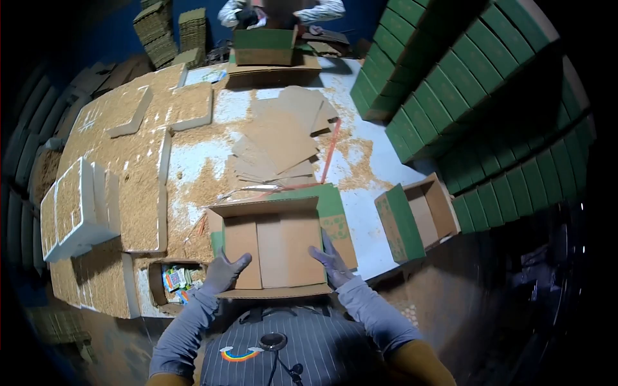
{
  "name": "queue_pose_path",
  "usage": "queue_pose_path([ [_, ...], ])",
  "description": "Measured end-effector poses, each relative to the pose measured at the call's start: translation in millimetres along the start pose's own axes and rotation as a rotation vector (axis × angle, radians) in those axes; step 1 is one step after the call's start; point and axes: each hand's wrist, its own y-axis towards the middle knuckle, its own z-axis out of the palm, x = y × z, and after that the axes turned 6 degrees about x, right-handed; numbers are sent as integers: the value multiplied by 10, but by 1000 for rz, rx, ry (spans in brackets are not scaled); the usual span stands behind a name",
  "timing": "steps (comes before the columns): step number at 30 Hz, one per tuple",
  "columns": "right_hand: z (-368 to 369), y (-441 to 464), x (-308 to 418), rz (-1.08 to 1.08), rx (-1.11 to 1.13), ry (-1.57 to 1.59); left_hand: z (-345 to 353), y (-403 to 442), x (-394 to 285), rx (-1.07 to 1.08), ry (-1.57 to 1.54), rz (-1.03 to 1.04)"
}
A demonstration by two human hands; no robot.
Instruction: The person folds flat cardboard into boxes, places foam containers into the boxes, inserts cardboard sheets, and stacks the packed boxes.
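Note:
In front of my body is an open cardboard box (273,209), brown inside, its bottom flaps folded flat. My left hand (223,273), in a grey glove, grips the near left side of the box, thumb over the rim. On the near right side my right hand (332,262), gloved too, holds the box wall with its thumb inside. Partly hidden beneath and behind the box lie flat cardboard pieces with green print (335,222). Another open box with a green flap (404,222) stands to the right of my right hand.
Brown cardboard sheets (280,132) and sawdust-like crumbs cover the middle of the table. White slabs (145,212) topped with crumbs sit left. A small box of colourful packets (154,283) is near my left hand. Green boxes (444,96) are stacked right. A person (315,11) works opposite.

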Motion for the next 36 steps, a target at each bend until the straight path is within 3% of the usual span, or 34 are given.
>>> queue_pose_path([
  [2, -177, -99, -145, -14, -77, 157, -8, 159, -238, 49, 252, -101],
  [3, -254, -306, -87, -64, -166, 201, 55, 242, -426, 146, 81, 138],
  [6, -893, -1254, -400, -172, -535, 281, 479, 575, -1217, 296, 89, 282],
  [8, -1293, -1835, -566, -276, -804, 343, 921, 1011, -1609, 342, 257, 594],
  [10, -1487, -2295, -494, -443, -1144, 578, 1470, 1542, -1886, 393, 282, 724],
  [12, -1744, -2719, -576, -533, -1345, 564, 2086, 2116, -2100, 440, 274, 745],
  [14, -1970, -2979, -654, -570, -1492, 531, 2737, 2749, -2257, 561, 247, 565],
  [17, -2331, -3026, -843, -526, -1620, 474, 3594, 3520, -2353, 714, 561, 395],
  [19, -2598, -2832, -998, -428, -1619, 424, 3953, 3671, -2412, 806, 1061, 315],
  [22, -2959, -2245, -1151, -158, -1476, 195, 4225, 3669, -2127, 1083, 1103, 240],
  [24, -3245, -1804, -1131, -83, -1282, 106, 3878, 3052, -2570, 1100, 685, 31],
  [25, -3400, -1587, -1182, -407, -1066, 576, 4002, 3457, -2007, 1011, 634, 4],
  [26, -3557, -1513, -992, -403, -920, 620, 4010, 3545, -1640, 1002, 256, -120],
  [27, -3711, -1439, -799, -388, -776, 656, 4016, 3572, -1324, 982, 249, -145],
  [29, -3932, -1394, -549, -312, -739, 589, 4029, 3582, -848, 819, 17, -5],
  [32, -4152, -1390, -452, -282, -657, 571, 3612, 2916, -1664, 788, 306, -18],
  [36, -4218, -1527, -675, -330, -565, 522, 3641, 2942, -1345, 748, 353, 25],
])
